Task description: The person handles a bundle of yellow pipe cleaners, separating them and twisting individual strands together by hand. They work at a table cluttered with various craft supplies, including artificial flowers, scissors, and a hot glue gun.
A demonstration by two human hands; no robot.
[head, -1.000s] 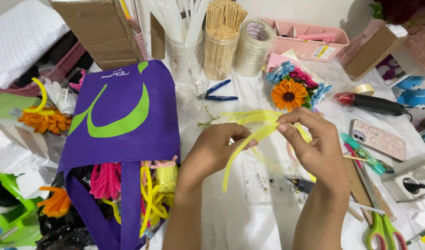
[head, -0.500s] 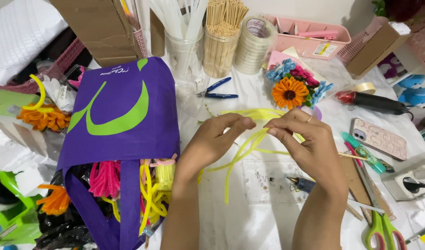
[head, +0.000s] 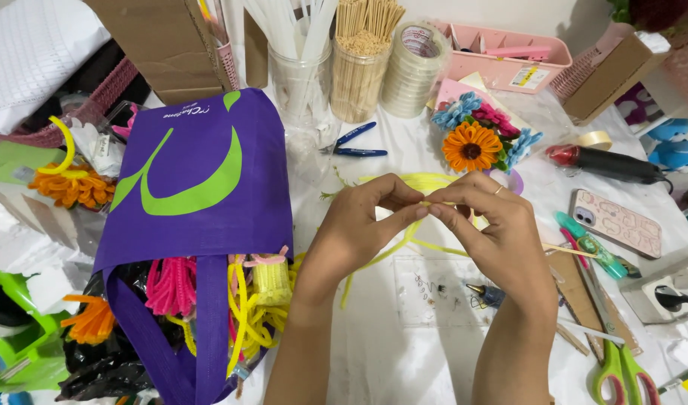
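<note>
Yellow pipe cleaners (head: 423, 182): held above the middle of the white worktop (head: 374, 352), pinched between both hands, loose ends trailing down toward the near edge.

Head view, hands. Left hand (head: 355, 225): thumb and forefinger pressed together on the yellow strands, other fingers curled under. Right hand (head: 494, 225): thumb and forefinger pinching the same strands, fingertips of the two hands touching at the pinch point. A ring shows on one right finger.

Step in hand, by judgement: a twist or fold of the strands at the pinch, shaping a loop. Next move would call for a steady hold with one hand while the other turns the wire, keeping the loop even and the loose ends out of the twist.

Head view, surroundings. Purple tote bag (head: 198, 195) lies at the left of the worktop, its open mouth near the near edge spilling pink and yellow chenille stems (head: 250, 307). Blue-handled pliers (head: 355, 142) lie just beyond the hands. Finished orange chenille flower (head: 471, 146) sits to the far right of the hands, with blue and pink blooms around it. Jar of wooden skewers (head: 359, 64) and stack of clear tape rolls (head: 413, 67) stand at the far edge. Phone (head: 615, 223) and green-handled scissors (head: 614, 375) lie toward the right edge.
</note>
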